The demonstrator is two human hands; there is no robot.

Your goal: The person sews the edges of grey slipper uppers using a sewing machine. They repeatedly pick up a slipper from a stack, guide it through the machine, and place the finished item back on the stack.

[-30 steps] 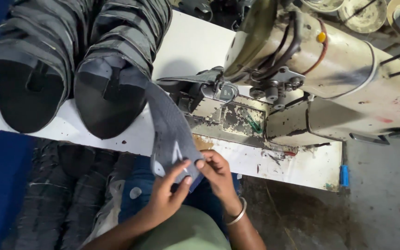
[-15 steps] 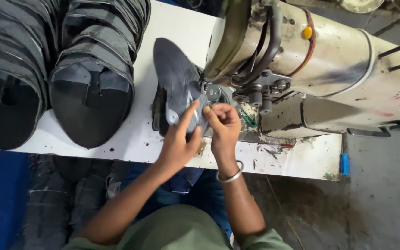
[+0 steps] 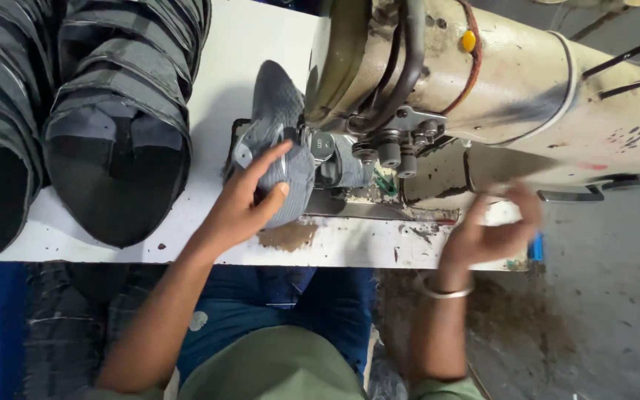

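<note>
the left hand (image 3: 250, 198) lies flat on a grey knitted fabric shoe upper (image 3: 279, 141), fingers spread and extended, the thumb pressing the near edge of the piece. it presses down rather than pinching; nothing is enclosed in the palm. the shoe upper sits directly under and just beyond the fingertips, on the white worktable (image 3: 261, 44), with its far end pointing away from the person and its right edge running under the needle area of the cream-coloured industrial sewing machine (image 3: 512, 81). the small round metal presser parts (image 3: 390, 152) of the machine stand just to the right of the left fingertips, near but not touching them.

the right hand (image 3: 487, 230) is blurred. it hovers at the near edge of the table, below the machine body and well apart from the shoe upper. the fingers appear loosely curled; whether they hold anything cannot be told. a thin metal bangle (image 3: 444, 290) circles the right wrist.

to the left of the left hand, apart from it, two tall stacks of dark grey and black shoe uppers (image 3: 116, 141) rest on the table, their rounded ends toward the person. a brown worn patch (image 3: 287, 235) marks the table edge just below the left palm. below the table edge, blue trousers (image 3: 283, 300) and an olive green shirt (image 3: 275, 370) are in view.
</note>
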